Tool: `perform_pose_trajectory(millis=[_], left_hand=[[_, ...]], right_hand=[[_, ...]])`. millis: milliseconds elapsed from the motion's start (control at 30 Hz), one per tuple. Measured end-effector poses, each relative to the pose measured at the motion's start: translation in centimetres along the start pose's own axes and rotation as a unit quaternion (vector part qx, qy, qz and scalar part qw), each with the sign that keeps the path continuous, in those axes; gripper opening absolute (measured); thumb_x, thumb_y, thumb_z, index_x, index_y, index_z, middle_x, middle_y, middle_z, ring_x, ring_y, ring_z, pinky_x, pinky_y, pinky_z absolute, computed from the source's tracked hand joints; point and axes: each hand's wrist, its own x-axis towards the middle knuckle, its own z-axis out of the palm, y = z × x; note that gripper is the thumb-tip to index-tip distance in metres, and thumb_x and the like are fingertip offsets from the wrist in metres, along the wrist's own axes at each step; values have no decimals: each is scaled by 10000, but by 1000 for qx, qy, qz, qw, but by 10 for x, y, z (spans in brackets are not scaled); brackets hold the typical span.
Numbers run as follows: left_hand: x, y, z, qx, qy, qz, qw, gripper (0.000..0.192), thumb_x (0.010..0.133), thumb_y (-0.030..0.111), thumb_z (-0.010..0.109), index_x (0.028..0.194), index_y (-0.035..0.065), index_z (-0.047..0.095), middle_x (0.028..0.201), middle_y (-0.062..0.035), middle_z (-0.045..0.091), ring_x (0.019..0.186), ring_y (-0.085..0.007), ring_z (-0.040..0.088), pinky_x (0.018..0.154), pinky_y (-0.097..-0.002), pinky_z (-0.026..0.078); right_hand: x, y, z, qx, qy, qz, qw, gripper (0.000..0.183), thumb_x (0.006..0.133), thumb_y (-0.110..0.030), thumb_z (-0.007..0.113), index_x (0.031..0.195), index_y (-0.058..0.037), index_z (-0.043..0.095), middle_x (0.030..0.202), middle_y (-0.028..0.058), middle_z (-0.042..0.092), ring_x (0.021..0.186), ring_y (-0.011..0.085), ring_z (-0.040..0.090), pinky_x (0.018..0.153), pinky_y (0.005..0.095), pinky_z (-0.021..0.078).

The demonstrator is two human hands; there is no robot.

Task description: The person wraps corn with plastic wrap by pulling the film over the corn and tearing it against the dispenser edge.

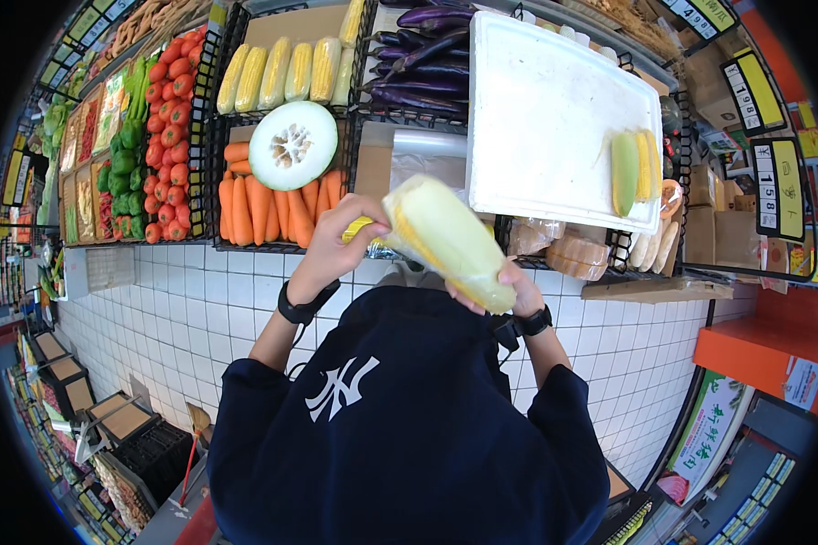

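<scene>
A film-wrapped ear of corn (450,238), partly covered by pale green husk, is held slanting in front of my chest. My right hand (521,289) grips its lower end from beneath. At its upper end the thumb and fingers of my left hand (344,238) pinch the clear film. Ahead to the right, a white foam lid (545,122) bears unwrapped corn ears (644,163) and one in green husk (624,174). Several wrapped corn ears (276,71) lie in a black crate at the upper left. A roll of plastic film (428,142) lies beyond my hands.
Carrots (262,208) and a cut winter melon (294,145) fill the crate by my left hand. Eggplants (426,68) lie beyond the film roll, tomatoes (170,136) further left. Wrapped pumpkin pieces (576,255) sit near the foam lid's front edge. Tiled floor (198,306) surrounds me.
</scene>
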Motion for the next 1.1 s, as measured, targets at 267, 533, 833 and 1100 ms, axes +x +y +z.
perform_pose_trajectory(millis=[267, 533, 833, 1100], left_hand=[[-4, 15, 18, -244, 1, -58, 968, 73, 965, 55, 573, 1011, 14, 534, 915, -7, 561, 853, -59, 532, 802, -219, 429], [11, 42, 23, -17, 42, -104, 994, 297, 918, 132, 676, 1110, 60, 461, 650, 58, 468, 606, -22, 409, 571, -207, 318], [5, 10, 32, -96, 107, -90, 985, 187, 955, 167, 618, 926, -15, 585, 917, -52, 559, 709, -78, 513, 643, -223, 444], [18, 18, 41, -309, 129, -155, 930, 223, 1028, 205, 497, 955, 7, 567, 944, -25, 583, 848, -65, 561, 771, -225, 478]], right_hand=[[23, 12, -8, -62, 58, 26, 996, 937, 798, -678, 642, 1394, 6, 406, 1150, 232, 576, 1046, 255, 602, 797, 364, 566], [48, 13, 0, -28, 142, -22, 989, 717, 857, -210, 728, 1434, -19, 347, 1303, 168, 543, 1123, 278, 602, 982, 385, 482], [30, 27, -20, -178, 279, -87, 939, 794, 740, -133, 801, 1415, -10, 402, 1250, 94, 584, 1158, 178, 549, 999, 321, 432], [28, 30, -29, -8, 189, -78, 979, 869, 741, -87, 776, 1466, -36, 298, 1351, 94, 510, 1212, 192, 525, 1014, 335, 445]])
